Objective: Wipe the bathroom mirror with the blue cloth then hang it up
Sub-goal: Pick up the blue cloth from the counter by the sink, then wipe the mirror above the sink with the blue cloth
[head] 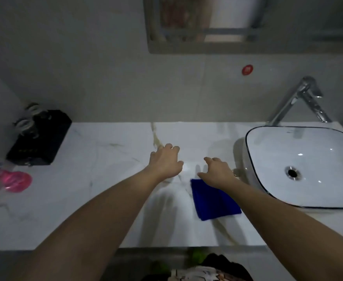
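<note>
The folded blue cloth (215,199) lies on the white marble counter (85,199), partly under the empty, spread right hand (217,173). The left hand (164,161) hovers beside it, loosely spread and empty. The wall mirror (207,23) is cut off by the frame's top and blurred.

Dim grey wall (85,57) behind white marble counter (85,189), basin (308,159) right.

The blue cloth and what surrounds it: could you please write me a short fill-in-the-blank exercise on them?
1. The blue cloth lies folded on the ____ countertop.
2. The white basin sits to the ____ of the cloth.
3. The right hand hovers over the cloth, which is ____ grasped.
4. The left hand holds ____.

Missing words: marble; right; not yet; nothing
</note>
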### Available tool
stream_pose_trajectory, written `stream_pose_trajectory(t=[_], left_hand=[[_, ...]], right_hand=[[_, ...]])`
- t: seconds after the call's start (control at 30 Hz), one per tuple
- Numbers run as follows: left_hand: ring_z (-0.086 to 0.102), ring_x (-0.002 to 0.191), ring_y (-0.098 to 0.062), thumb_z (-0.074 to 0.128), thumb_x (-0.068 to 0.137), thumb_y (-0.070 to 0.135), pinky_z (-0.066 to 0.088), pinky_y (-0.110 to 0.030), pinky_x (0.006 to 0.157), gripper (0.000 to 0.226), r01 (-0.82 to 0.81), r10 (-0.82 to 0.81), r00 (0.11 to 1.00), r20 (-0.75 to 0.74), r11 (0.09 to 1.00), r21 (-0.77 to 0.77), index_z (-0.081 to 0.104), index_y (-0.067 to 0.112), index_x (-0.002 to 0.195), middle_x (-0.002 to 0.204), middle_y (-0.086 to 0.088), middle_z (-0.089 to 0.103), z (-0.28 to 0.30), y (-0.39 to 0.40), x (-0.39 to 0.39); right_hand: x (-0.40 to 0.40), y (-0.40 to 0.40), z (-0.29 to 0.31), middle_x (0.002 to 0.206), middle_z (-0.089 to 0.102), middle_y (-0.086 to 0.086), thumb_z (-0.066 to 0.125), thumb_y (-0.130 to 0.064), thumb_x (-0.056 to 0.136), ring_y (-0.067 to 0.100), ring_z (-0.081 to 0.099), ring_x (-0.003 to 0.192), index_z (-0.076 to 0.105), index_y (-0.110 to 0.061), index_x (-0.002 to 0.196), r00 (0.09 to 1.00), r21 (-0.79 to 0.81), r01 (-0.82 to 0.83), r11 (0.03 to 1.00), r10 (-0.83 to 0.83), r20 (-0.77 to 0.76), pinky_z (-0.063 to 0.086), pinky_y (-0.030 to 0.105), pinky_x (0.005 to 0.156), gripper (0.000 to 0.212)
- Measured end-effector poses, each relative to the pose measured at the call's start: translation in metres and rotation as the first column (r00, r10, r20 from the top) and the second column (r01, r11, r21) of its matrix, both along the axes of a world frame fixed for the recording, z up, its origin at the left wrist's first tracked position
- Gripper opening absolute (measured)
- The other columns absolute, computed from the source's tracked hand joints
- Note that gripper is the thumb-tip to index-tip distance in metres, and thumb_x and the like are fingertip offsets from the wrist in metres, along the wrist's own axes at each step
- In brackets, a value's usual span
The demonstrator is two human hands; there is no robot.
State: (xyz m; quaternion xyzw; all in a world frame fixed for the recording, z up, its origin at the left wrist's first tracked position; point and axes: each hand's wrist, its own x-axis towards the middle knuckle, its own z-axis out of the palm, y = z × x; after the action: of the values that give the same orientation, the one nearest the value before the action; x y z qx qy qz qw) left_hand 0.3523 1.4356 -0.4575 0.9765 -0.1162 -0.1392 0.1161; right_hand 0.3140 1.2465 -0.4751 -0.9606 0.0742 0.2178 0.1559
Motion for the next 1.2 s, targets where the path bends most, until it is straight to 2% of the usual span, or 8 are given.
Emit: stream_pose_trajectory(t=[0.13,0.27,0.33,0.4,0.7,0.87,1.03,1.2], left_hand=[[0.046,0.124,-0.029,0.049,0.092,0.040,0.043,-0.044,0.096,0.052,0.027,-0.028,0.998,-0.050,1.000,-0.005,0.047,0.018,0.139,0.141,-0.006,0.049,-0.042,-0.019,-0.010],[0.046,0.124,-0.031,0.048,0.094,0.040,0.044,-0.045,0.098,0.051,0.025,-0.026,0.992,-0.123,1.000,-0.012,0.047,0.017,0.140,0.141,-0.009,0.048,-0.073,-0.026,-0.017],[0.045,0.124,-0.032,0.049,0.095,0.037,0.043,-0.045,0.098,0.050,0.025,-0.024,0.992,-0.121,1.000,0.006,0.048,0.015,0.139,0.141,-0.010,0.048,-0.083,-0.025,-0.019],[0.044,0.124,-0.033,0.049,0.095,0.034,0.042,-0.043,0.097,0.047,0.012,-0.009,0.994,-0.107,1.000,0.020,0.050,0.013,0.137,0.140,-0.012,0.049,-0.090,-0.027,-0.017],[0.047,0.119,-0.032,0.052,0.093,0.029,0.044,-0.042,0.092,0.041,-0.005,0.008,0.997,-0.076,0.999,0.043,0.056,0.011,0.129,0.134,-0.011,0.053,-0.101,-0.054,-0.006],[0.047,0.120,-0.032,0.052,0.093,0.028,0.044,-0.041,0.091,0.041,-0.029,0.032,0.997,-0.066,0.998,0.050,0.056,0.010,0.130,0.134,-0.011,0.053,-0.099,-0.056,0.000],[0.045,0.123,-0.031,0.051,0.093,0.028,0.043,-0.041,0.093,0.044,-0.035,0.039,0.997,-0.069,0.997,0.066,0.054,0.011,0.133,0.137,-0.011,0.051,-0.092,-0.053,0.007],[0.042,0.127,-0.030,0.050,0.093,0.031,0.041,-0.041,0.096,0.048,-0.028,0.031,0.998,-0.052,0.998,0.065,0.050,0.013,0.138,0.142,-0.010,0.047,-0.081,-0.042,0.024]], right_hand=[[-0.018,-0.018,-0.039,0.147,0.043,0.015,0.061,-0.046,0.096,0.039,0.044,0.133,0.038,-0.020,0.151,0.989,-0.021,0.032,0.999,-0.035,-0.145,0.046,0.051,0.106,0.065],[-0.031,-0.022,-0.075,0.162,0.013,0.019,0.067,-0.054,0.090,0.047,0.021,0.146,0.015,-0.026,0.161,0.946,-0.046,0.005,0.999,-0.020,-0.322,0.037,0.062,0.113,0.092],[-0.038,-0.017,-0.087,0.164,0.002,0.020,0.069,-0.057,0.087,0.048,0.011,0.149,0.003,-0.028,0.162,0.948,-0.152,-0.075,0.986,0.023,-0.319,0.033,0.067,0.112,0.104],[-0.041,-0.015,-0.093,0.166,-0.002,0.021,0.067,-0.055,0.088,0.050,0.007,0.149,0.000,-0.028,0.162,0.958,-0.185,-0.089,0.979,0.034,-0.284,0.029,0.069,0.112,0.103],[-0.021,-0.026,-0.103,0.149,0.028,0.020,0.063,-0.039,0.094,0.047,0.037,0.131,0.030,-0.027,0.150,0.987,-0.157,-0.082,0.984,0.058,-0.150,0.046,0.057,0.100,0.066],[-0.006,-0.028,-0.100,0.143,0.033,0.015,0.067,-0.025,0.092,0.042,0.042,0.122,0.030,-0.026,0.150,0.986,-0.106,-0.126,0.986,0.114,-0.119,0.052,0.049,0.091,0.069],[0.000,-0.027,-0.097,0.136,0.039,0.014,0.077,-0.029,0.087,0.038,0.047,0.115,0.034,-0.022,0.145,0.988,-0.035,-0.132,0.991,0.128,-0.091,0.052,0.043,0.081,0.072],[0.008,-0.016,-0.091,0.126,0.046,0.014,0.077,-0.025,0.086,0.036,0.052,0.106,0.041,-0.016,0.133,0.994,0.015,-0.110,0.994,0.110,-0.027,0.042,0.038,0.070,0.060]])
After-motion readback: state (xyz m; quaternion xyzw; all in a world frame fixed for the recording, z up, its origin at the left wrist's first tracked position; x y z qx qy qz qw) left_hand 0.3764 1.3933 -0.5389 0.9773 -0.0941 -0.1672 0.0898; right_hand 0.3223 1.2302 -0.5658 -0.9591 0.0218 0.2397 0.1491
